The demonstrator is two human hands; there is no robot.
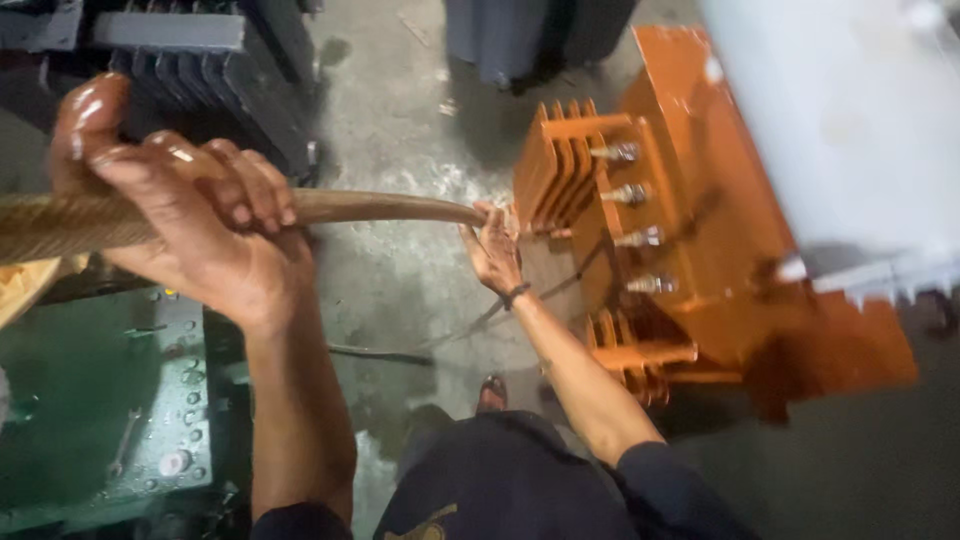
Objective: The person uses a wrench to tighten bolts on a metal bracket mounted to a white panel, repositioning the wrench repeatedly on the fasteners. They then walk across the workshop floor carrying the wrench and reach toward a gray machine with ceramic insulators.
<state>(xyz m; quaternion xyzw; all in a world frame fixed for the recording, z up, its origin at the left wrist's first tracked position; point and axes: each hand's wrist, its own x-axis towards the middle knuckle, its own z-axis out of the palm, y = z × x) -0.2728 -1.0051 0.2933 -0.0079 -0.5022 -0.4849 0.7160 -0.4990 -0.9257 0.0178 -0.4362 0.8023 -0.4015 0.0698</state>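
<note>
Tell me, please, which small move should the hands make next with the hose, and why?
Probably steady the hose end with the right hand and ease it toward the orange tank. The left hand grips it near the camera, while the far end sits just at the tank's finned side, beside the bolts, not clearly seated.

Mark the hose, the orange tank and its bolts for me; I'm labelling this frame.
hose [380,208], head view, bare middle stretch.
orange tank [740,290], head view, flat side.
bolts [628,194], head view, second bolt from top.
</note>
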